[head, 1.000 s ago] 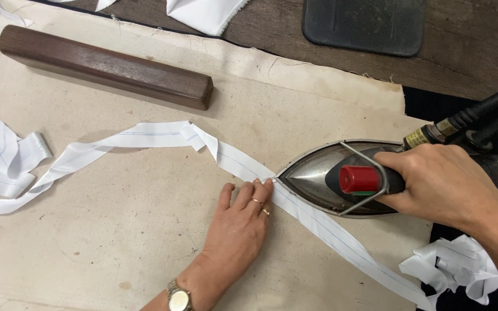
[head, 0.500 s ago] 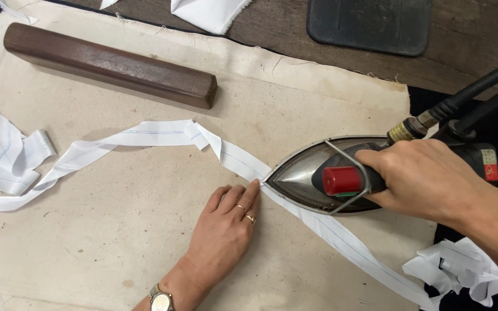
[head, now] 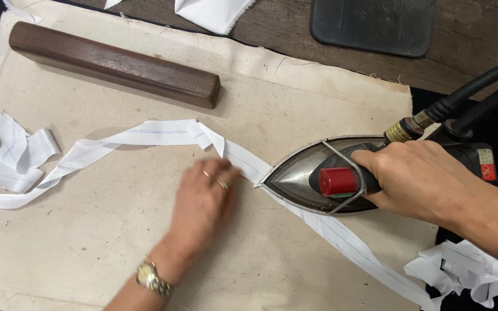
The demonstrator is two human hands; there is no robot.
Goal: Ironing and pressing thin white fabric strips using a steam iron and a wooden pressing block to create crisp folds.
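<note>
The left hand (head: 203, 201) is blurred, so its fingertips are hard to make out; it lies flat and open, palm down, on or just beside the white fabric strip (head: 145, 133), holding nothing, close to the nose of the iron (head: 318, 175). Rings show on two fingers and a wristwatch (head: 152, 280) sits on the wrist, with the forearm cut off by the bottom edge. The right hand (head: 416, 178) hides most of the iron's handle, its grip clamped around it; the right arm runs out of the picture at the right edge. Part of the strip is hidden under the iron's soleplate.

The strip is long, narrow and white, with faint lines along it. It runs from a loose crumpled heap at the left edge, across the beige pressing cloth (head: 87, 230), folds over once near the middle, passes under the iron and ends in another crumpled heap at the lower right corner. The iron is metal-bodied with a red knob, its pointed nose facing left along the strip.

Black hoses (head: 479, 86) lead from the iron's rear to the upper right. A dark wooden block (head: 116, 63) lies on the cloth above the strip, well apart from both hands. A dark rubber mat (head: 373, 26) rests on the wooden counter (head: 278, 29) at the top, cut off by the frame, near a scrap of white fabric (head: 214, 12).
</note>
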